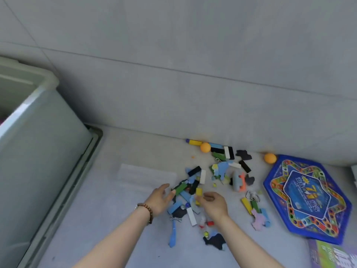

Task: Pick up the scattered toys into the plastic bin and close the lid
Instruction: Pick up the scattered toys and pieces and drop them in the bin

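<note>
Reaching hands: both forearms come up from the bottom edge toward the heap of toys on the floor
Left hand (160, 198): fingers spread and apart, palm turned inward, touching the left edge of the heap beside a green block (181, 187); a beaded bracelet (147, 210) sits on the wrist
Right hand (214, 203): fingers curled and drawn together at a yellow block (199, 192); whether it truly grips the block I cannot tell
Scattered toys (193, 202): small blocks, flat foam shapes and metal rings lie loose between and around the two hands, spreading up toward the wall
Near pieces: a white block (191, 216) lies just below the hands, a dark foam piece (214, 241) nearer the bottom
Right side: a blue hexagonal game board (307, 198) lies flat, well apart from the hands; a printed box (332, 255) shows at the lower right corner
Far row: two orange balls (205, 147) and several blocks rest along the foot of the wall
Plastic bin (38, 147): stands at the left, pale and translucent, top open, well apart from the heap
Lid (83, 171): appears to lie on the floor under or beside the bin
</note>
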Demonstrator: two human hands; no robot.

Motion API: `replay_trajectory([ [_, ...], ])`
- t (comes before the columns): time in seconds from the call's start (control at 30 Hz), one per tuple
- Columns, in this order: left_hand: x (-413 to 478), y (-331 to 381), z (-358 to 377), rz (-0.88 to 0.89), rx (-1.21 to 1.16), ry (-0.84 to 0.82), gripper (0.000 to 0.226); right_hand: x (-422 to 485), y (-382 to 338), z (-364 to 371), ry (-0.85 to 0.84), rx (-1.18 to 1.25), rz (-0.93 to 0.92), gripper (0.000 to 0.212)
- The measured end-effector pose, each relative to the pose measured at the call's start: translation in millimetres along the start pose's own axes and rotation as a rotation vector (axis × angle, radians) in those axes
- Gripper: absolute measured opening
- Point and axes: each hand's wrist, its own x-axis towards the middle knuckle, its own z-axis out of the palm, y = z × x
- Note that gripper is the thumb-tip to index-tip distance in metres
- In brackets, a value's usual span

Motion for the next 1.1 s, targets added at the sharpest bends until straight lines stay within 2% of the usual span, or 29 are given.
replay_trajectory([
  [0.1, 4.5, -3.3, 10.1, 0.003, -0.020, 0.012, 0.053, -3.8, 6.3, 14.1, -0.003, 0.075, -0.019, 0.039],
  [0.3, 11.2, -3.4, 21.4, -0.028, -0.184, -0.010, 0.052, -1.1, 6.9, 21.2, -0.014, 0.003, -0.080, 0.044],
  [0.53, 15.0, -0.4, 31.2, -0.079, -0.425, -0.026, 0.043, 1.0, 10.8, 27.9, -0.051, 0.043, -0.176, 0.031],
  [0.83, 19.9, -0.8, 34.0, -0.125, -0.629, -0.017, 0.036, 9.3, 13.2, 31.5, -0.025, 0.174, -0.121, 0.024],
  [1.1, 22.8, -2.0, 33.1, -0.129, -0.698, 0.019, 0.031, 14.5, 11.6, 33.4, -0.007, 0.302, -0.039, 0.019],
])
